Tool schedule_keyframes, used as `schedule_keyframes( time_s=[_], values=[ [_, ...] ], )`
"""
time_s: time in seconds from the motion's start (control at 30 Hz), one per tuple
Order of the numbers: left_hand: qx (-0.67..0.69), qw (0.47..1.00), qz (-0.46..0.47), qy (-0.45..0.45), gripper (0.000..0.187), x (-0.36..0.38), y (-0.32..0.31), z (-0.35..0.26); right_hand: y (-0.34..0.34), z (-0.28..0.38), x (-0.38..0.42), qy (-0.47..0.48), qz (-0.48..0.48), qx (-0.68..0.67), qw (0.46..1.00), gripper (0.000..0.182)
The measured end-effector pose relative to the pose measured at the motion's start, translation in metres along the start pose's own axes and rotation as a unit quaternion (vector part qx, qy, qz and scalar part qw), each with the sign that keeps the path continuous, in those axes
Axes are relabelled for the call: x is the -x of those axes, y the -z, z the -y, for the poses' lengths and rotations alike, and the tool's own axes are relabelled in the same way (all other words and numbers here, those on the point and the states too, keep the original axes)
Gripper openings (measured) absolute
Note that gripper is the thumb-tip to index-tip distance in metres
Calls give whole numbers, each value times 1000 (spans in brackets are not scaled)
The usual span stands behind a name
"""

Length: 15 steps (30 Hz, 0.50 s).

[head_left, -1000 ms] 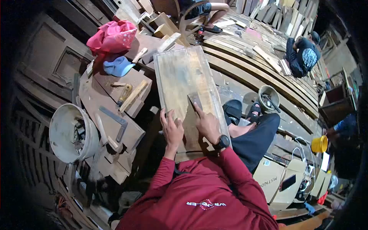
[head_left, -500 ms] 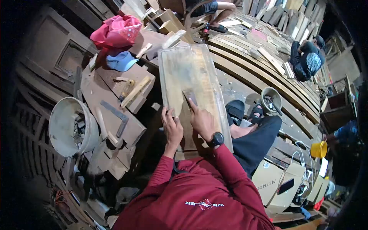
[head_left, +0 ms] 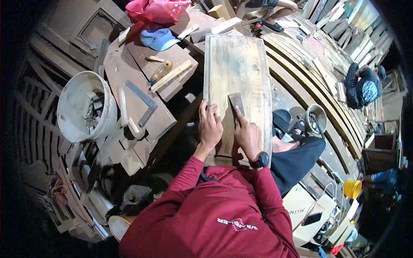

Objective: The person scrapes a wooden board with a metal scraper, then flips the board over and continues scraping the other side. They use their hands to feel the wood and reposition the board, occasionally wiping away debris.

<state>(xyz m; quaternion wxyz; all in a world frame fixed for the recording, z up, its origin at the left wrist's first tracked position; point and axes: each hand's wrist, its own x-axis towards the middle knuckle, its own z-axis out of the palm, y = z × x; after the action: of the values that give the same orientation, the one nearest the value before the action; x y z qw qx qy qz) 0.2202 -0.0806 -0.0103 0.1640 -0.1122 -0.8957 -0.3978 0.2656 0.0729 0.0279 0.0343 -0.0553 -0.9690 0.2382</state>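
Note:
A wooden panel [head_left: 247, 60] with a raised border lies lengthwise in front of me, its near end at my lap. My right hand [head_left: 249, 137] is closed round a flat-bladed scraper [head_left: 236, 102], index finger pressed along it. The blade lies against the panel's face, around its middle; the grip is hidden in the palm. At the panel's left edge, my left hand [head_left: 211, 129] rests on the wood with fingers stretched forward, just left of the scraper.
Left of the panel, a bench holds a metal square [head_left: 140, 96], a wooden strip [head_left: 172, 76] and a blue cap [head_left: 158, 39]. A white bucket [head_left: 69, 107] stands further left. A smaller bucket [head_left: 316, 118] is at right. Another person [head_left: 363, 88] sits at far right.
The view has shifted, so the scene appears further right and higher. The scraper's blade now shows broader and lighter. Both hands remain at the panel's middle and left edge.

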Motion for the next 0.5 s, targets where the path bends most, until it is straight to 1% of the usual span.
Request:
schedule_keyframes(
  time_s=[0.03,0.1,0.13,0.17,0.23,0.27,0.37,0.4,0.5],
  values=[
    [0,1000,-6,-4,33,-1,-1,1,0,-4,4,5,-7,-24,1000,62],
    [5,1000,-7,-10,33,1,-4,3,6,-5,33,-16,8,6,1000,60],
    [1,1000,-5,-7,33,0,-4,1,16,-6,49,-9,22,-38,999,58],
    [-11,1000,-2,-15,33,-1,-3,-1,4,-16,69,-28,34,-45,998,56],
    [-36,999,1,-27,33,-1,-2,-2,15,-14,90,-29,36,-42,998,56],
    [-34,999,0,-17,32,0,-2,-4,15,-15,89,-36,45,-41,998,57],
    [32,999,-3,-5,28,0,3,-3,16,-15,65,-42,55,-41,997,57],
    [79,997,-16,-7,28,1,10,-1,17,-13,57,-37,52,-43,997,57],
    [109,993,-26,21,29,37,51,15,12,-14,52,-34,42,-49,997,53]
  ],
)
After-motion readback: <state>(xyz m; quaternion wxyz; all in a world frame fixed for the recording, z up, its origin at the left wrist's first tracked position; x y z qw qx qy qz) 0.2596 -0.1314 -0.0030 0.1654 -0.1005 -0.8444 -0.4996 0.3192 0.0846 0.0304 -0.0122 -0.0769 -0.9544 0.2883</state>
